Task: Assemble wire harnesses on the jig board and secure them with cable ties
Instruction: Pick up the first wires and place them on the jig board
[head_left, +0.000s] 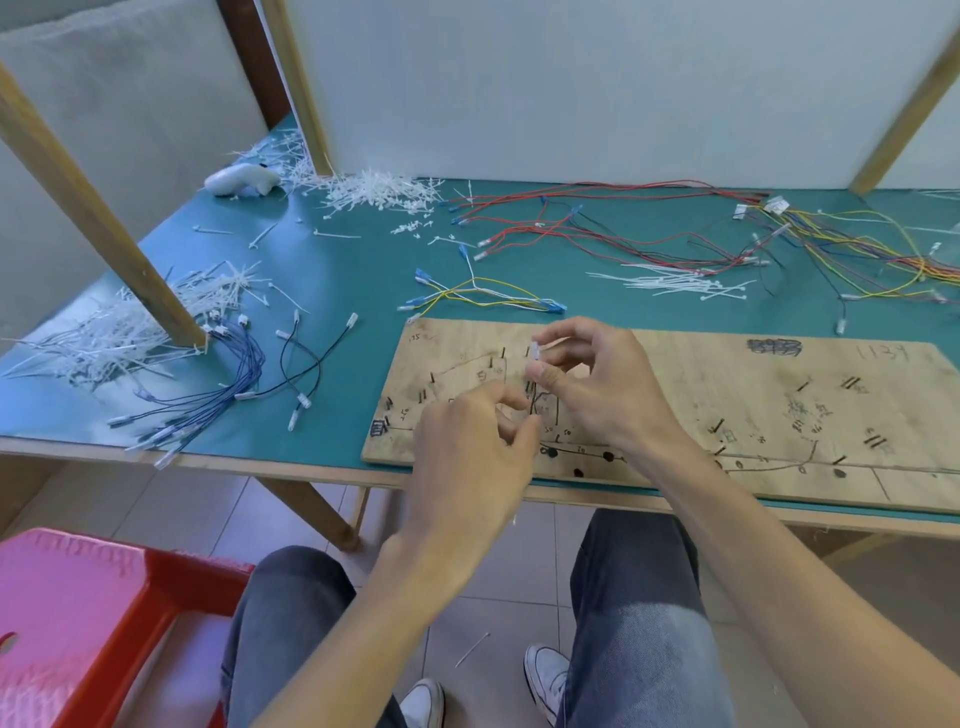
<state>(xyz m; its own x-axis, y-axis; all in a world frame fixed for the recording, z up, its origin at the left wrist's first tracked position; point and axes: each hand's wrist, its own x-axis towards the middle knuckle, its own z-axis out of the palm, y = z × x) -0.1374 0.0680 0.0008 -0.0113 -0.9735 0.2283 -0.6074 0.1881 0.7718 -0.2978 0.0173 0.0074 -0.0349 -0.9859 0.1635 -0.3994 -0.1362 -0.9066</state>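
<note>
While I'm sat at the green table (337, 270), my right hand (597, 384) pinches a small white connector (536, 354) between thumb and forefinger, just over the left part of the jig board (727, 405). My left hand (467, 452) is curled right by the dark wires (534, 402) on the board, can't tell if it's actually gripping them. Loose cable ties (374, 192) are piled at the back.

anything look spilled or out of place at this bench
Yes. One white cable tie lies on the floor tiles between the person's legs. Stray ties are strewn over the green mat beyond the heap, and one blue-wire connector overhangs the table edge.
</note>
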